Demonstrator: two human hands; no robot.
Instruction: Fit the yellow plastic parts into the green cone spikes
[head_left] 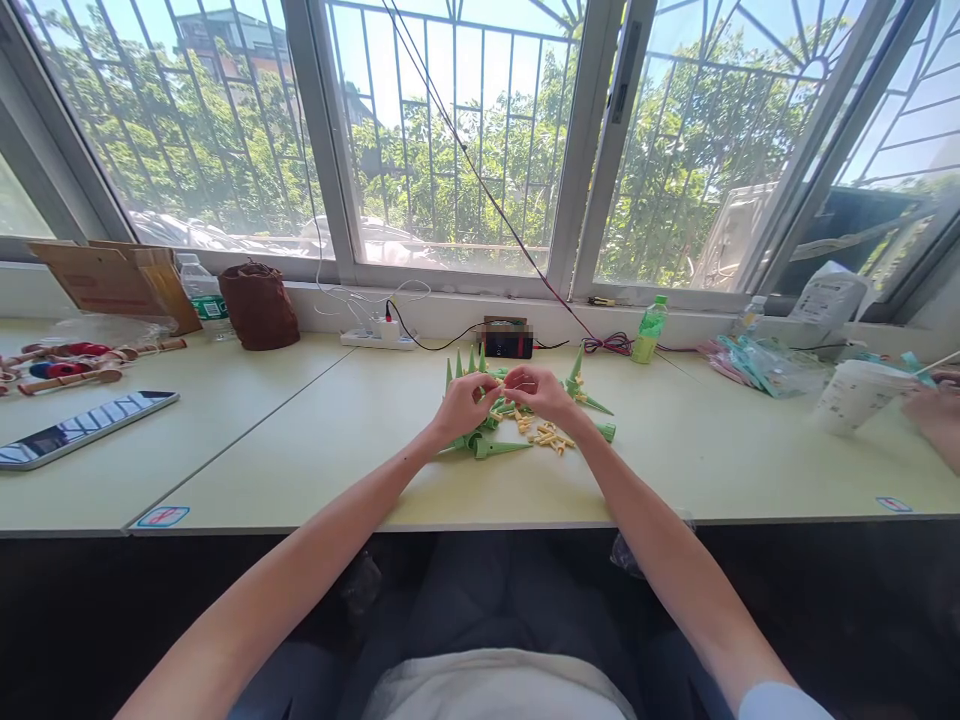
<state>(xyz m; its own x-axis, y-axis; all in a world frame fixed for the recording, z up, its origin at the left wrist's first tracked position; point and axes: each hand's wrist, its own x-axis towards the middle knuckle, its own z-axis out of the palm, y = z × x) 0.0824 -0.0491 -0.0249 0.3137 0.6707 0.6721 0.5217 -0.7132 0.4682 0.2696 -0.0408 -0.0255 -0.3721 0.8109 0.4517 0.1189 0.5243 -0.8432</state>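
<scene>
My left hand [466,402] and my right hand [541,393] meet over the middle of the table, fingertips pinched close together. What lies between the fingers is too small to make out. Below them is a pile of green pointed plastic spikes [501,449] and small pale-yellow plastic pieces [553,438]. Several green spikes [472,362] stand upright behind my left hand. To the right of my right hand, another green spike [575,372] stands with yellow bits at its base. A green cylindrical piece [606,431] lies beside my right wrist.
A phone [508,340] leans at the back near a power strip [379,338]. At left are another phone [86,428], wooden-handled items [71,368] and a brown bag [259,306]. At right stand a green bottle [649,329] and a white cup [859,397], near another person's hand [937,415].
</scene>
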